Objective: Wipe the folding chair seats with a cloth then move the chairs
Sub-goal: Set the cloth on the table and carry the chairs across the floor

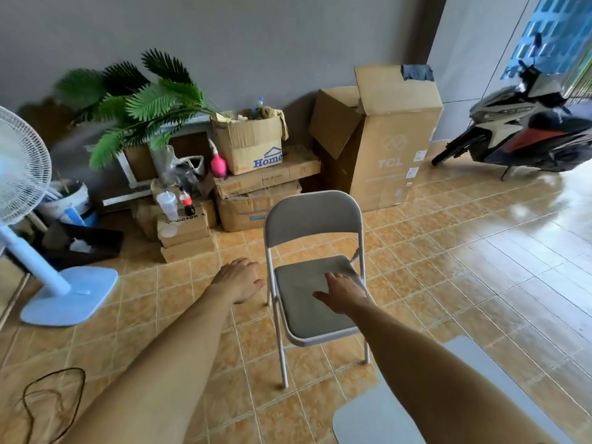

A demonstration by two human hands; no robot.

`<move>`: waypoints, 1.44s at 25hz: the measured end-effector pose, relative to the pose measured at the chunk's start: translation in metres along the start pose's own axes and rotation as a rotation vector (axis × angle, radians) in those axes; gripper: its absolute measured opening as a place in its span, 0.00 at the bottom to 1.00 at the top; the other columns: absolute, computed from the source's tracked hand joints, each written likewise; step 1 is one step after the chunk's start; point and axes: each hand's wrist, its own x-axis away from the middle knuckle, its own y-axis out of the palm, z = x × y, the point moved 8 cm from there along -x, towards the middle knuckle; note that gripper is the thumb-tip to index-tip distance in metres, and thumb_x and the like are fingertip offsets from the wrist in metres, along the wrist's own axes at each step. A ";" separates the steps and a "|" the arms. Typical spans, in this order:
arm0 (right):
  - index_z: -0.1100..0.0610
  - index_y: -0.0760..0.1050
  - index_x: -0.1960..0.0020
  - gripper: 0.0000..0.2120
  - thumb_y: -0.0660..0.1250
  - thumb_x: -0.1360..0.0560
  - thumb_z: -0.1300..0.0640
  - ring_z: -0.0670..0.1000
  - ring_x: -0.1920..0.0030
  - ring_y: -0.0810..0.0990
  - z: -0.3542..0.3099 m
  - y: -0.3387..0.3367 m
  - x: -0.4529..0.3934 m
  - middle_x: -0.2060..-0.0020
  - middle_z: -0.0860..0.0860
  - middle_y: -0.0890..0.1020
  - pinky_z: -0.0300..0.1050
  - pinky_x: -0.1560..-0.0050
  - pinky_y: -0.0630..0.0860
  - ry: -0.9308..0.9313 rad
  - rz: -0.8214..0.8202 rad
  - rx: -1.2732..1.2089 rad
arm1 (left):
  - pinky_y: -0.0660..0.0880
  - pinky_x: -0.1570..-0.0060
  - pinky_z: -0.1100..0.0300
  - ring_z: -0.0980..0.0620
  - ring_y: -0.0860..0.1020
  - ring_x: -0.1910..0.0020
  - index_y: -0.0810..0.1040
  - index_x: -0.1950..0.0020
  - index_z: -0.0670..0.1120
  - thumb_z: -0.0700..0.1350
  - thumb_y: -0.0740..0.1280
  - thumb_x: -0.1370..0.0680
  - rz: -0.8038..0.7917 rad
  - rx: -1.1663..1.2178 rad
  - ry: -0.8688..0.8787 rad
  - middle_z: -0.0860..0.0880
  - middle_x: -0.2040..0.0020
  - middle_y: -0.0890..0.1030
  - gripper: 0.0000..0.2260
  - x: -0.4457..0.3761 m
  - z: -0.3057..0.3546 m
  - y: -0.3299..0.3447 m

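1. neither hand grasps anything: the right hand (344, 294) reaches over the right part of the chair seat (307, 299) with fingers spread and fairly straight, seemingly touching or just above the padding; whether it presses down i cannot tell. the left hand (240, 278) hovers beside the seat's left edge, fingers loosely curled around nothing.
2. the folding chair (315, 261) stands unfolded on the tiled floor (448, 283), backrest toward the stacked cardboard boxes (256, 184) by the wall. a second pale seat-like surface (400, 405) shows at the bottom edge, near the right forearm; it may be another chair, but too little of it shows to be sure.
3. no cloth is in either hand or on the seat. a dark rag-like thing (416, 73) lies on top of the tall box (397, 136), though i cannot say it is the cloth.
4. judging by two bare hands closing on the chair, the step in hand looks like moving or positioning, not wiping.
5. the next move calls for a firm hold on both sides of the seat or frame, keeping fingers clear of the hinge, and lifting level so the chair does not fold.
6. nearby are a standing fan (25, 187), a potted palm (141, 104) and a parked scooter (525, 129), which leave open floor to the right.
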 end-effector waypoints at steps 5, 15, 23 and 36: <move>0.60 0.65 0.31 0.32 0.60 0.25 0.38 0.61 0.36 0.74 -0.029 0.003 -0.120 0.34 0.58 0.75 0.53 0.40 0.74 0.126 -0.013 -0.082 | 0.63 0.28 0.50 0.45 0.61 0.25 0.61 0.23 0.44 0.56 0.56 0.19 -0.029 0.002 0.062 0.45 0.23 0.62 0.27 -0.121 -0.067 -0.022; 0.62 0.66 0.33 0.29 0.59 0.23 0.40 0.61 0.37 0.75 -0.060 0.002 -0.302 0.37 0.60 0.76 0.51 0.42 0.72 0.523 -0.006 -0.411 | 0.63 0.28 0.49 0.43 0.63 0.25 0.59 0.22 0.45 0.58 0.57 0.20 -0.170 -0.107 0.331 0.44 0.23 0.63 0.29 -0.398 -0.121 -0.082; 0.62 0.71 0.37 0.28 0.57 0.23 0.40 0.61 0.40 0.77 -0.028 0.040 -0.411 0.39 0.60 0.78 0.48 0.44 0.72 0.874 0.077 -0.919 | 0.60 0.26 0.49 0.44 0.61 0.24 0.59 0.22 0.45 0.57 0.58 0.20 -0.275 -0.068 0.576 0.45 0.22 0.60 0.29 -0.546 -0.013 -0.094; 0.65 0.69 0.34 0.33 0.61 0.25 0.39 0.60 0.35 0.73 -0.051 0.100 -0.414 0.34 0.61 0.75 0.48 0.37 0.69 1.832 0.702 -1.621 | 0.66 0.33 0.51 0.40 0.64 0.26 0.53 0.22 0.40 0.55 0.66 0.23 -0.724 0.021 0.909 0.40 0.23 0.62 0.37 -0.631 0.167 -0.034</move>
